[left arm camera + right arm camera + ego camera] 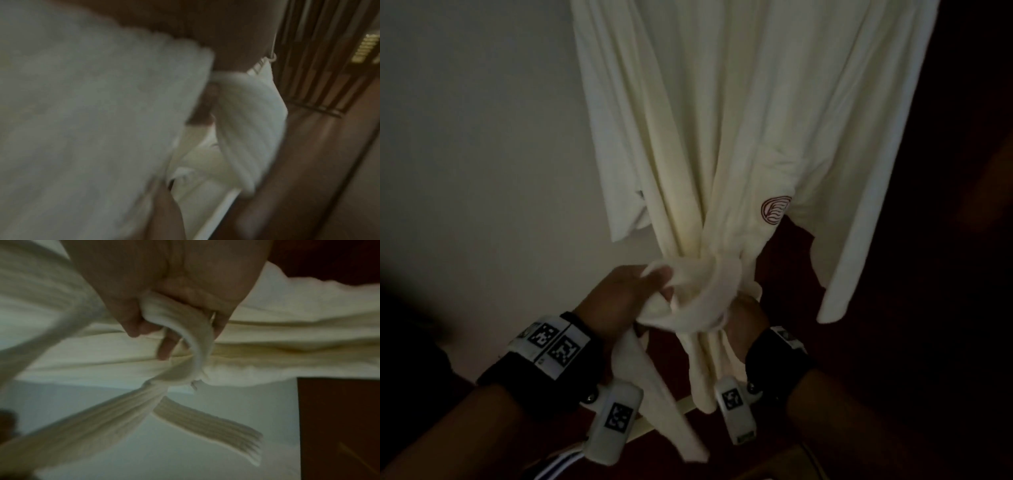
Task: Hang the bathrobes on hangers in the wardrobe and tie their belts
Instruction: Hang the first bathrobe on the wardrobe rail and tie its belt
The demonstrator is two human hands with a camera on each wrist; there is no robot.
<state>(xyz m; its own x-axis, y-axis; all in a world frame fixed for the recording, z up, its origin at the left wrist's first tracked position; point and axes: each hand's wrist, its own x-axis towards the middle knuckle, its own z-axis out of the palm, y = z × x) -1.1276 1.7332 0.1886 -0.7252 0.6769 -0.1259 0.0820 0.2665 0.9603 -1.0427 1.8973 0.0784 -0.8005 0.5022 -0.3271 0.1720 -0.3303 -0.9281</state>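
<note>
A cream bathrobe with a dark red crest hangs in front of me, its top out of frame. Its ribbed belt is wound round the waist into a loose knot. My left hand grips a fold of the belt at the knot's left side, and a loose belt end trails down under that wrist. My right hand sits at the knot's right, mostly hidden behind cloth. In the right wrist view its fingers curl round a loop of the belt. The left wrist view is blurred cloth.
A pale wall stands left of the robe. Dark brown wardrobe wood lies to the right and behind. A slatted wooden panel shows in the left wrist view. The light is dim.
</note>
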